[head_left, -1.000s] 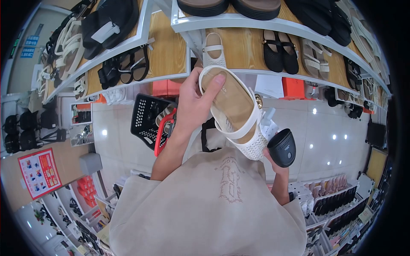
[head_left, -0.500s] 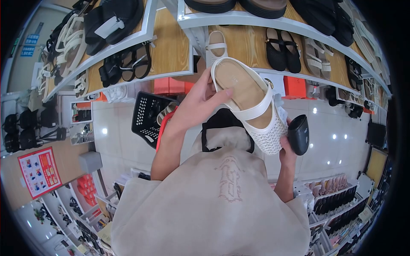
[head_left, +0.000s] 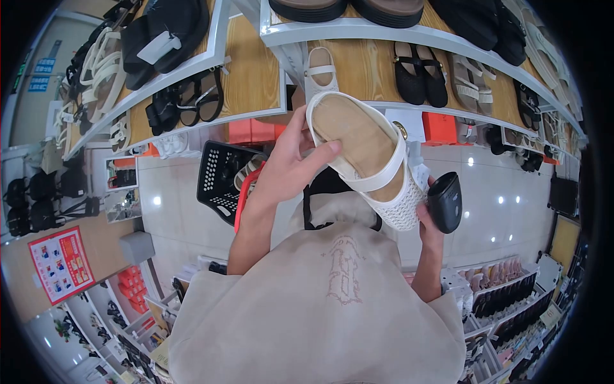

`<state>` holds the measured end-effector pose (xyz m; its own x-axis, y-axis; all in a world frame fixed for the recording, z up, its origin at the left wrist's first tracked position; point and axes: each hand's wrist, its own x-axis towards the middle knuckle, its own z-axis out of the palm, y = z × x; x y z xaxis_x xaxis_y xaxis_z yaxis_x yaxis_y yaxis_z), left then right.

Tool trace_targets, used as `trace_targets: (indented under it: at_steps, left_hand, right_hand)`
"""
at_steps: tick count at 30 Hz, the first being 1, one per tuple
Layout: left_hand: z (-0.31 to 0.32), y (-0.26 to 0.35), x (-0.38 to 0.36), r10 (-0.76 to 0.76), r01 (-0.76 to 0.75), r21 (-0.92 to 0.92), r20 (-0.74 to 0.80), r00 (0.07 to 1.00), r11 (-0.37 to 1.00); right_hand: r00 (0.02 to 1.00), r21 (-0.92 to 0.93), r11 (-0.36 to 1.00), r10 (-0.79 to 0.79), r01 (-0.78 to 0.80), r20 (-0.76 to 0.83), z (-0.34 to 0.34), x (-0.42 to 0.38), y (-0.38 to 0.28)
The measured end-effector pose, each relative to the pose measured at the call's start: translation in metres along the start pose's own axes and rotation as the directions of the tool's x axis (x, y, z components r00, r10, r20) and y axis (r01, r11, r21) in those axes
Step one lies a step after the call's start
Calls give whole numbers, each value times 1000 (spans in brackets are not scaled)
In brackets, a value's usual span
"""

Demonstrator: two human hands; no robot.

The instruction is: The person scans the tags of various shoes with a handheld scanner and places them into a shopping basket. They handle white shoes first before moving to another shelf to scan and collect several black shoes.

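A white shoe (head_left: pixel 377 160) with a tan insole, a strap with a gold buckle and a woven part hangs tilted in front of my chest. My left hand (head_left: pixel 291 160) grips its upper left edge, thumb on the insole. At the woven lower end, my right hand (head_left: pixel 430 224) touches the shoe and also holds a black handheld device (head_left: pixel 445 202). A tag hangs by the shoe near the device. The red handle of a black basket (head_left: pixel 216 179) lies over my left forearm. Another white shoe (head_left: pixel 321 69) stands on the shelf just behind.
Wooden shelves with white edges (head_left: pixel 384 105) run across the front, bearing black shoes (head_left: pixel 420 75) and beige sandals (head_left: pixel 472 83). Orange boxes (head_left: pixel 440 129) sit below. A red and white poster (head_left: pixel 61 264) lies at the left. Racks of goods (head_left: pixel 505 294) stand at the lower right.
The white shoe has shifted slightly left and tilted a little. My left thumb has moved slightly along the insole, and the shelves appear slightly further left in view.
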<state>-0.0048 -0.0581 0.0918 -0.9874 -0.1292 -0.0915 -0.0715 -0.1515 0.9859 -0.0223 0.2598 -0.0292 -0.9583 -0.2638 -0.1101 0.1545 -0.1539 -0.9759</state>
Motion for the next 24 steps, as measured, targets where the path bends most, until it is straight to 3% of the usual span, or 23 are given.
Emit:
trace_targets:
  at_steps: [4,6,8,9,11,18,24]
  left_hand:
    - [3,-3,-2,21,-20,-9,10,1000,1000]
    - [6,0,-2,37,-37,-1,10,999,999]
    - [12,9,-4,27,-12,-248,57,998,969]
    - [13,8,-5,28,-14,-249,54,998,968]
    - [15,6,-6,22,-17,-126,37,999,992]
    - [21,14,-12,38,-38,-7,-28,999,999]
    - [25,15,-7,-45,74,204,-141,989,976]
  right_hand:
    - [1000,0,1000,23,-23,-13,-1,1,-7]
    - [999,100,995,-3,7,-42,4,3,-13]
    - [998,199,979,50,-41,-43,7,6,-23]
    - [994,298,951,97,-81,-40,7,7,-26]
    - [995,283,956,87,-72,-42,4,8,-25]
    - [997,306,950,75,-63,-28,-2,5,-27]
    - [985,298,945,161,-136,-61,4,7,-33]
